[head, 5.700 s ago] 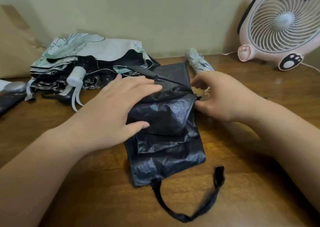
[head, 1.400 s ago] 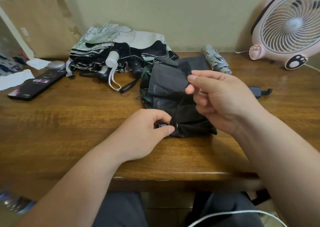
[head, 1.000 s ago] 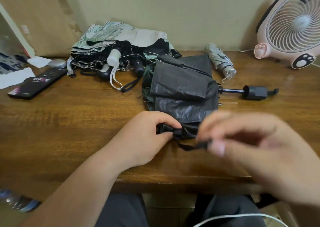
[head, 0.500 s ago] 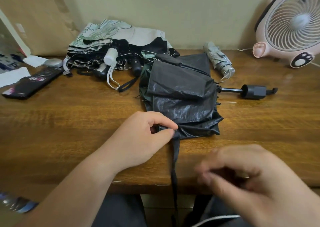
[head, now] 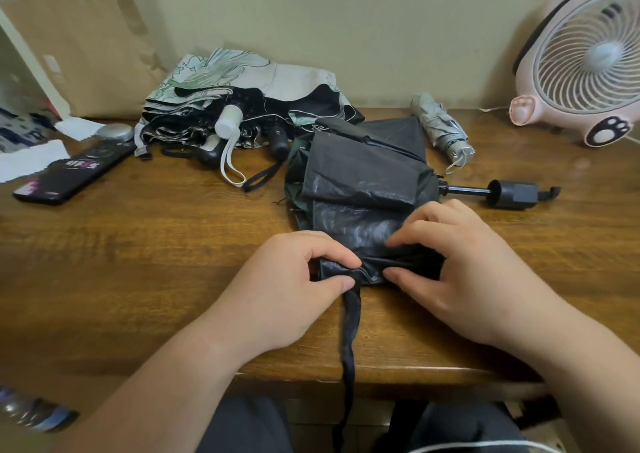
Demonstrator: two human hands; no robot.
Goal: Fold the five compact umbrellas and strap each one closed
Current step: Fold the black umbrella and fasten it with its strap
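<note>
A black compact umbrella [head: 360, 175] lies on the wooden table, its canopy loosely folded and its handle [head: 512, 193] pointing right on an extended shaft. My left hand [head: 287, 286] pinches the canopy's near edge where the black strap [head: 348, 342] starts. The strap hangs straight down over the table's front edge. My right hand [head: 453, 265] grips the same near fold just to the right, fingers on top and thumb under. A grey umbrella [head: 441, 127] lies rolled up behind. A heap of unfolded umbrellas [head: 242, 106], white-green and black, sits at the back left.
A pink desk fan [head: 585, 61] stands at the back right. A brown paper bag [head: 79, 51] leans on the wall at the left. A black phone [head: 72, 175], a small silver object [head: 114, 131] and white paper scraps [head: 27, 158] lie at the left of the table [head: 138, 245].
My right hand pulled the strap out toward me, let it drop over the table edge, then came back up onto the canopy's near fold. My left hand kept its pinch.
</note>
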